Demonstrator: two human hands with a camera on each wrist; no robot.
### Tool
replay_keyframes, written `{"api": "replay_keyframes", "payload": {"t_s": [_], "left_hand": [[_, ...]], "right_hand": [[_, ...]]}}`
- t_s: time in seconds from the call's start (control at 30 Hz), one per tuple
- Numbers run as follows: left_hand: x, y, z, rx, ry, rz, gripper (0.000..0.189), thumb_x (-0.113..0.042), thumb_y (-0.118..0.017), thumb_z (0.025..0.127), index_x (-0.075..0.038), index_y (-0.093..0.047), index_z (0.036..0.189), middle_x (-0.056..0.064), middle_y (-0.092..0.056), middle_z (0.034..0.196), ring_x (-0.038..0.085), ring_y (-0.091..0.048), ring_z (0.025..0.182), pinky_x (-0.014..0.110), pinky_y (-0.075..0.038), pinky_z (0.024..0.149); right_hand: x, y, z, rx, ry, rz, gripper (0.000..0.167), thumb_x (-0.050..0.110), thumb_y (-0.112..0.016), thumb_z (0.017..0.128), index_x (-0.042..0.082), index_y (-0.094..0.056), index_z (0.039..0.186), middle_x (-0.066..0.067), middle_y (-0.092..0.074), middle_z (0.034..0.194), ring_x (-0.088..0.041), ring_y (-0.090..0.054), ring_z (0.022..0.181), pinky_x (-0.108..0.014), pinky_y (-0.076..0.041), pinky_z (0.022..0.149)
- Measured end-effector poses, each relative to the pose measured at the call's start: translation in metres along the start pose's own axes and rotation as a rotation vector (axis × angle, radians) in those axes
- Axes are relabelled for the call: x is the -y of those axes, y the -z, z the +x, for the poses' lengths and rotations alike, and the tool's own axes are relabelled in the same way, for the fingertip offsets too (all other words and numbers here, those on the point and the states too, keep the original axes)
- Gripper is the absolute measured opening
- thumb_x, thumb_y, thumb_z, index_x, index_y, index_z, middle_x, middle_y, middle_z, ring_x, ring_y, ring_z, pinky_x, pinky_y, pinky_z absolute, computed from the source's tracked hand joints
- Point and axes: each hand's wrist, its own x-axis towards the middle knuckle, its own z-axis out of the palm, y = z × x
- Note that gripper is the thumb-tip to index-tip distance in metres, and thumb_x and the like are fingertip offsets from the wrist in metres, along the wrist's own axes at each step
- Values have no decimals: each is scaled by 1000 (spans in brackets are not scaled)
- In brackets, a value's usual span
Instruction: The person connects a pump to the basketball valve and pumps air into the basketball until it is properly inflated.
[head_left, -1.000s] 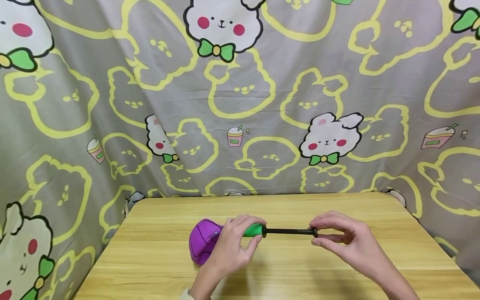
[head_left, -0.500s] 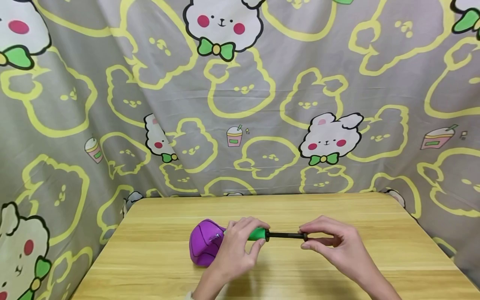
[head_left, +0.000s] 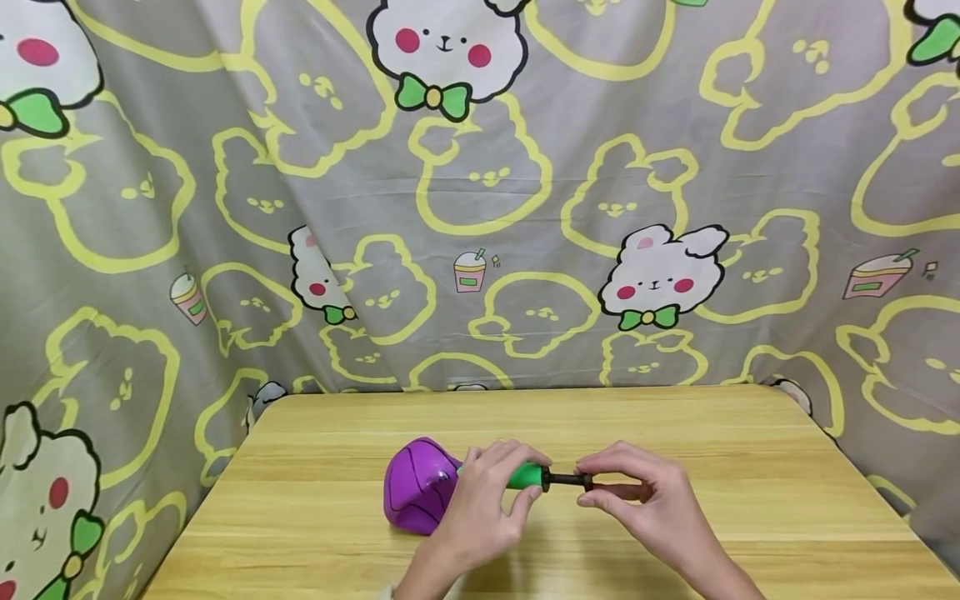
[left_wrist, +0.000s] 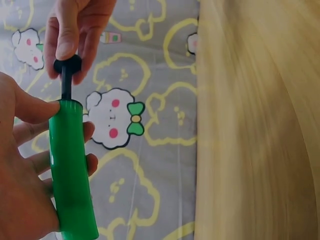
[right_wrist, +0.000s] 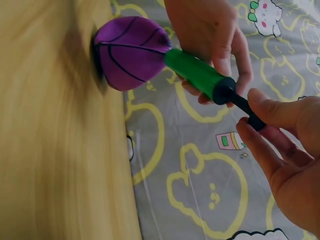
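My left hand [head_left: 487,508] grips the green barrel of a small hand pump [left_wrist: 72,170], thumb on one side and fingers on the other. At the pump's far end is a purple ball [head_left: 420,487] with black lines, partly deflated and dented, resting on the table. My right hand [head_left: 645,496] pinches the black plunger handle [right_wrist: 256,122] between thumb and fingers. A short length of black rod shows between the handle and the barrel. In the right wrist view the barrel's tip meets the ball; the left hand hides part of the barrel in the head view.
A light wood-grain table [head_left: 315,450] lies under the hands. Behind it and along both sides hangs a grey curtain [head_left: 517,333] printed with yellow outlines and white cartoon animals.
My right hand has moved left, pushing the plunger rod most of the way into the barrel. The left hand, pump and ball have shifted slightly right; the ball looks a little rounder.
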Motion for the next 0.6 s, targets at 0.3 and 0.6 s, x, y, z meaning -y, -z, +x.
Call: {"api": "replay_keyframes", "payload": {"t_s": [0.3, 0.6], "left_hand": [[-5, -3, -1, 26, 25, -35, 30, -13, -74, 86, -22, -69, 114, -12, -69, 110, 5, -62, 99, 33, -38, 84], [0, 0, 0, 48, 7, -43, 27, -16, -72, 90, -26, -68, 115, -14, -69, 111, 2, -62, 101, 35, -42, 84]], "right_hand": [[-6, -15, -3, -9, -9, -26, 35, -5, -82, 79, 11, -76, 109, -6, -72, 102, -19, -73, 92, -36, -60, 69], [-3, -14, -2, 23, 12, -78, 32, -2, -80, 84, 13, -75, 111, -4, -69, 109, -19, -72, 96, -33, -60, 73]]}}
